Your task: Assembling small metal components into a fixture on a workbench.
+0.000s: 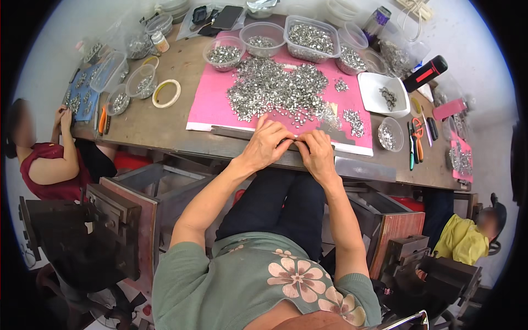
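Both hands are held at the near edge of the table (165, 124), with the fingertips of the left hand (267, 144) and the right hand (319, 154) nearly meeting just above the edge. On each hand the thumb and forefinger are drawn close together in a pinch; whether a small piece is gripped between them cannot be told, as the spot is too small and partly covered by the fingers. A long grey metal bar (236, 133) is set along the edge, close by the left hand. Just beyond the hands, a large heap of small shiny metal pieces (278, 91) is spread over a pink sheet (206, 102), and a smaller pile (353, 122) is gathered to the right. Along the far side of the sheet, more pieces are held in two round bowls and a rectangular tub (311, 55). To the right, a few darker pieces are contained in a white tray (371, 89), near which orange-handled pliers (419, 144) are laid. On the left, a roll of tape (177, 94) is placed flat. A co-worker in red (47, 170) is seated at the left, another in yellow (462, 239) at the right.
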`<state>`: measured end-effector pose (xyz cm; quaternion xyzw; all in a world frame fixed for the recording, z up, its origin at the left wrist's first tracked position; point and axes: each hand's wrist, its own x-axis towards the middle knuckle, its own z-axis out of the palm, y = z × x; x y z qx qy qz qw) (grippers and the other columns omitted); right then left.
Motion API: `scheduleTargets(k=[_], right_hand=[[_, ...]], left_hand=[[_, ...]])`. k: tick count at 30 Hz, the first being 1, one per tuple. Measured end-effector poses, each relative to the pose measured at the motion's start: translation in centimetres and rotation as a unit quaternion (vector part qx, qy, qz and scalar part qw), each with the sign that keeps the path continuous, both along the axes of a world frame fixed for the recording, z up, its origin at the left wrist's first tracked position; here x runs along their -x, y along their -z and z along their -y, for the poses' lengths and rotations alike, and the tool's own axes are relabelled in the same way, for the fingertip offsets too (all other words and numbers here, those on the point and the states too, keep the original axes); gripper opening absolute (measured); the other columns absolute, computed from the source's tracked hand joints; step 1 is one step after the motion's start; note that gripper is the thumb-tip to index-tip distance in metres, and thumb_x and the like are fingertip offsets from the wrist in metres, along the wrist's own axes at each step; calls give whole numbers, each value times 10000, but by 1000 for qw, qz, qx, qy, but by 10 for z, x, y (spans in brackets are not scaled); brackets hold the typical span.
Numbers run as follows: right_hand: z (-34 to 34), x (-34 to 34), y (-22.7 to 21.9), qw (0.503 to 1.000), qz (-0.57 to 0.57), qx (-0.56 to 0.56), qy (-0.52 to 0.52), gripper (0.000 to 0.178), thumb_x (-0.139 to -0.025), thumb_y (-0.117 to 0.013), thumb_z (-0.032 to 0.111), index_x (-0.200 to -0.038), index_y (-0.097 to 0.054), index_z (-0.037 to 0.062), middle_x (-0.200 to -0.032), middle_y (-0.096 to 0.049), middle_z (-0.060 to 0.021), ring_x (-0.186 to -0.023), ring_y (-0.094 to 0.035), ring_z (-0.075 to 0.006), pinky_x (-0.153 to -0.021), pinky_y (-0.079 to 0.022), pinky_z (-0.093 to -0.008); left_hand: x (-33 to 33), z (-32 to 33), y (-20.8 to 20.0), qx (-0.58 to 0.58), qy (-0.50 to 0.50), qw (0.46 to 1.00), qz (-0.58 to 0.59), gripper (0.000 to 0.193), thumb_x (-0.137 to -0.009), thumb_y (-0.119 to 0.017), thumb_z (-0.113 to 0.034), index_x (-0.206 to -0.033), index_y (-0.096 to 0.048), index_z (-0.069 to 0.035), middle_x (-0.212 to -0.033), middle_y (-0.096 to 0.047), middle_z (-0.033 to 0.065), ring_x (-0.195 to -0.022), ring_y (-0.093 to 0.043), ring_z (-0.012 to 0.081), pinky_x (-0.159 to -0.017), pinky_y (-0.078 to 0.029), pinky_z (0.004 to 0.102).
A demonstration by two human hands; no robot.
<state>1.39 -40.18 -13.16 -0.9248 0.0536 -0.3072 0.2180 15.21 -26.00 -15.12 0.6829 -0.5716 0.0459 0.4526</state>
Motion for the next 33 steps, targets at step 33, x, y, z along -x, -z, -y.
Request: scheduleTargets(k=[33], right_hand=[[36,-31,-2,992,-108,-53,49,160,-818,-783,127,-856,-686,5,-803,-641,-135,-704,-640,-287,-653,-498,-404]], left_hand=[[-19,21,-11,-64,-112,987,94,301,-962,-635,-206,-1241,-662,-96,-1309,-634,89,-1257,-520,369,-1154,-237,647]])
